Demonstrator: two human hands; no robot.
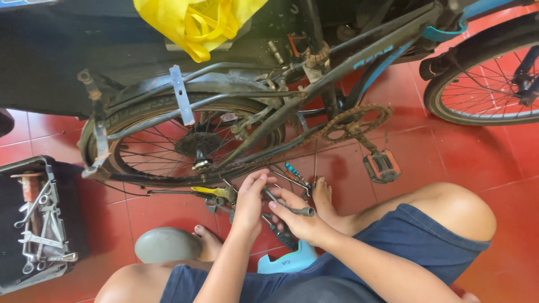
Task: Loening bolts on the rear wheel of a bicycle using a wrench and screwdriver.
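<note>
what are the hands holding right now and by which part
Both hands hold one dark metal socket wrench: the left hand grips its upper end near the bicycle's rear wheel, the right hand holds the shaft just behind the round socket end.

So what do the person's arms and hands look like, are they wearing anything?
Both arms are bare, with no sleeves showing. The left hand and right hand have no gloves, and I can't see any rings, watch or bracelets. Lower down, the person wears dark blue shorts.
</note>
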